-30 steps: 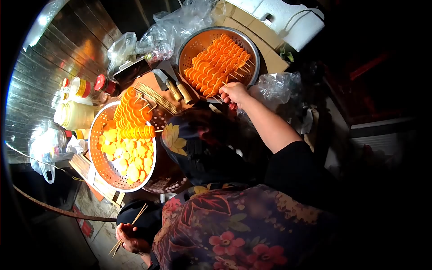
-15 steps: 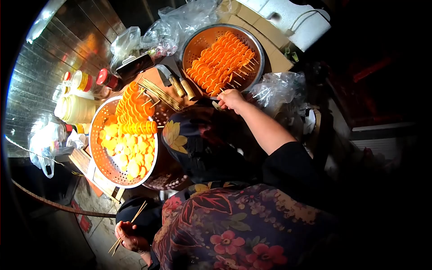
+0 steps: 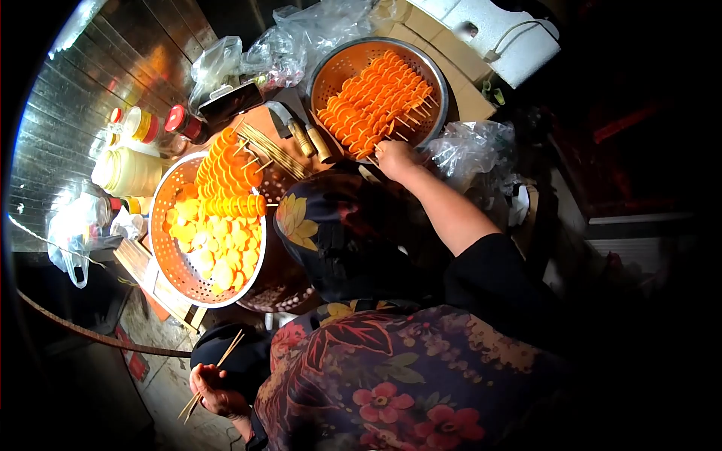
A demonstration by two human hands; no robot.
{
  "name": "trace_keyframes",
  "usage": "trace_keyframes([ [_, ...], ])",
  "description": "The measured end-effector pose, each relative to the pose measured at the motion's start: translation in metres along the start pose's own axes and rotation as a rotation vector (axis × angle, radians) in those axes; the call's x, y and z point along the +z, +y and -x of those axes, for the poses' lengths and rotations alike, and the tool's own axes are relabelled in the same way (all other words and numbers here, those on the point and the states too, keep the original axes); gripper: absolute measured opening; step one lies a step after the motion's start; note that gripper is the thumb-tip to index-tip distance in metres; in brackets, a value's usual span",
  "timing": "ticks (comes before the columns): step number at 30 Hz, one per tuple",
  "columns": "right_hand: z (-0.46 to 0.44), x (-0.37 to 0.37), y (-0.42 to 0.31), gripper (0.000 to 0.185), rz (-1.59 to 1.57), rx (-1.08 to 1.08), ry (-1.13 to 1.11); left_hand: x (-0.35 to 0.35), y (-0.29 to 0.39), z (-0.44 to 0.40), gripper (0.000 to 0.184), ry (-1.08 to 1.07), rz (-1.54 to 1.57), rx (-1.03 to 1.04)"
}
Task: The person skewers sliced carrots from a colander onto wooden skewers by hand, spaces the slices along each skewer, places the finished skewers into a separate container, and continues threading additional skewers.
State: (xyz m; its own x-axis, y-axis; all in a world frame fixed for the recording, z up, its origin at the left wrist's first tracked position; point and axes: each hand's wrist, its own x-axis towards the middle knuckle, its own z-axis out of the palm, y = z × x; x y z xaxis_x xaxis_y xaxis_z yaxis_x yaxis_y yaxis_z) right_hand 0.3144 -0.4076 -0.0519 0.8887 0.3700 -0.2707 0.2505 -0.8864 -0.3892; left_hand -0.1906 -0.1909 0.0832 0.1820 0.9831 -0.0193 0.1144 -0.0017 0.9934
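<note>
My right hand (image 3: 397, 159) is at the near rim of a metal colander (image 3: 442, 79), fingers pinched on the end of a skewer. Several skewers of round, overlapping orange vegetable slices (image 3: 376, 98) lie side by side there, stick ends pointing right. At the lower left, my left hand (image 3: 216, 391) is closed around a few thin bare wooden skewers (image 3: 232, 348). A white-rimmed colander (image 3: 169, 259) between them holds loose yellow-orange slices (image 3: 218, 244). More filled skewers (image 3: 226, 177) rest at its upper side.
Bare skewers (image 3: 271, 150) lie beside two wooden-handled knives (image 3: 302, 139) and a dark phone-like object (image 3: 230, 104). Jars (image 3: 124, 174) line the left side by the metal wall. Plastic bags (image 3: 474, 150) lie right of the metal colander; a white foam box (image 3: 504, 37) stands behind.
The view has shifted slightly. My right hand has moved a little farther over the rim toward the filled skewers. My left hand still holds the bare skewers.
</note>
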Motion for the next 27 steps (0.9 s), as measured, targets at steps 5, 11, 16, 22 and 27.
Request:
trace_keyframes([
  [5, -0.014, 0.012, 0.009, 0.02, 0.088, -0.014, 0.04, 0.002, 0.0, 0.0, 0.033, 0.009, -0.003, -0.002],
  [11, -0.013, 0.018, 0.018, 0.025, -0.083, 0.059, 0.145, 0.003, 0.002, 0.002, 0.033, -0.008, 0.021, -0.001],
  [16, -0.011, 0.013, 0.013, 0.025, -0.085, 0.075, 0.114, -0.001, -0.002, 0.002, 0.033, 0.004, 0.02, 0.01],
  [22, -0.02, 0.018, 0.008, 0.023, 0.104, 0.126, 0.013, -0.001, -0.003, 0.003, 0.033, 0.022, 0.013, 0.013],
  [27, -0.024, 0.02, 0.013, 0.022, -0.137, 0.132, -0.098, 0.006, 0.003, 0.005, 0.033, 0.064, -0.004, -0.004],
])
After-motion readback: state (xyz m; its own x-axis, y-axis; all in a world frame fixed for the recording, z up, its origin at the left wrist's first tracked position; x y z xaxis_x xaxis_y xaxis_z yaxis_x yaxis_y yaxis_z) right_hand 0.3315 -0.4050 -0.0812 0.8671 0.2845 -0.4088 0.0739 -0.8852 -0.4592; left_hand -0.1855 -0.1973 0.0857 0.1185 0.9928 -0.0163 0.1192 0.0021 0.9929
